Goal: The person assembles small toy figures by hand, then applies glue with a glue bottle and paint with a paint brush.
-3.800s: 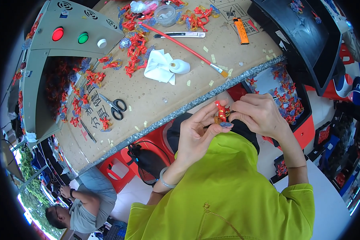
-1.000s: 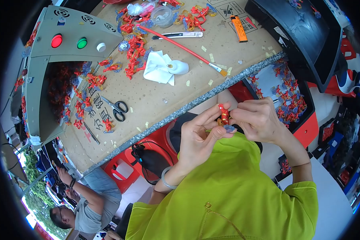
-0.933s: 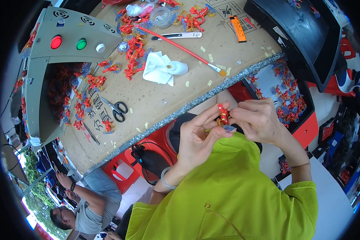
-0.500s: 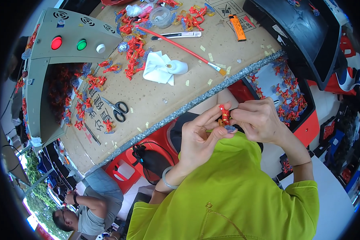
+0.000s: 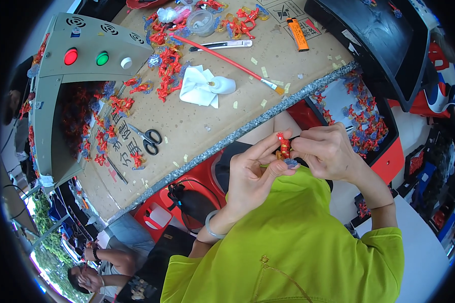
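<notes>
Above my lap, my left hand (image 5: 252,174) is closed, holding a small red figurine (image 5: 284,145) upright between thumb and fingers. The figurine has yellow parts and a translucent blue base. My right hand (image 5: 324,150) is closed in a pinch right beside the figurine, its fingertips close against it. A short silvery end (image 5: 349,129) shows behind the right hand; whether it belongs to something in that hand I cannot tell. Several similar red and blue figurines lie in a black tray (image 5: 378,160) just beyond my right hand.
On the cardboard-covered table lie black scissors (image 5: 150,140), a red-handled brush (image 5: 227,58), a utility knife (image 5: 222,45), an orange lighter (image 5: 298,35), a white bottle on tissue (image 5: 199,91) and many figurines. A grey machine (image 5: 93,55) stands left, a black bin (image 5: 374,45) far right. Another person (image 5: 114,262) sits lower left.
My hands and the figurine are nearly where they were. The person at lower left has brought a hand up to their head, and a dark item now shows beside them.
</notes>
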The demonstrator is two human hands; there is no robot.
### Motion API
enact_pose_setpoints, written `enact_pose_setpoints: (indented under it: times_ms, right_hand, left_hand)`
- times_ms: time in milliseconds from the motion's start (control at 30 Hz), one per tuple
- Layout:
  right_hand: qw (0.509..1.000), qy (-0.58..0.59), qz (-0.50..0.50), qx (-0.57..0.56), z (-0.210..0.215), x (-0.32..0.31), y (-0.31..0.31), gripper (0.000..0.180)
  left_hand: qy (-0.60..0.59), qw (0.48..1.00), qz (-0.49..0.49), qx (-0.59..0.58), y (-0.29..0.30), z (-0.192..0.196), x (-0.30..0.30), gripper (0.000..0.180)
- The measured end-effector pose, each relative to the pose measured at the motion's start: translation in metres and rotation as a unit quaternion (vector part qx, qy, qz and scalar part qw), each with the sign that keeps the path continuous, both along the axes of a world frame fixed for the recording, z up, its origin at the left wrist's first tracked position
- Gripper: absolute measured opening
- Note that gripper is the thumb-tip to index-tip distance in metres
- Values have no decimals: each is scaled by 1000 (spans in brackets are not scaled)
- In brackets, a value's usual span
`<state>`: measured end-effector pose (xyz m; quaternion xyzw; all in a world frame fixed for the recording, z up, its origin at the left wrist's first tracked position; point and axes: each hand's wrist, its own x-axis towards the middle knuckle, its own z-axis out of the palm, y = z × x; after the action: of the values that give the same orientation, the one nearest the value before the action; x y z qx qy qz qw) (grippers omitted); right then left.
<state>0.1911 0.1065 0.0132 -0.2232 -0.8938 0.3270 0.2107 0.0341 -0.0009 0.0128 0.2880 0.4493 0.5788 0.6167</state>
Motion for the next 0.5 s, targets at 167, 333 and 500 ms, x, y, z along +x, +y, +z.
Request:
enact_pose_setpoints:
  times_ms: [167,333,500]
  right_hand:
    - [1000,9,24,7,3,0,0,9]
    - [1000,6,-13,14,5,0,-2,9]
    - [999,8,-33,14,7,0,-4,11]
  left_hand:
    - [-26,999,-18,-22,-1,3,-1,46]
    - [-3,1000,-5,5,1,2,-1,46]
    - [13,1000,-10,23,1,2,-2,47]
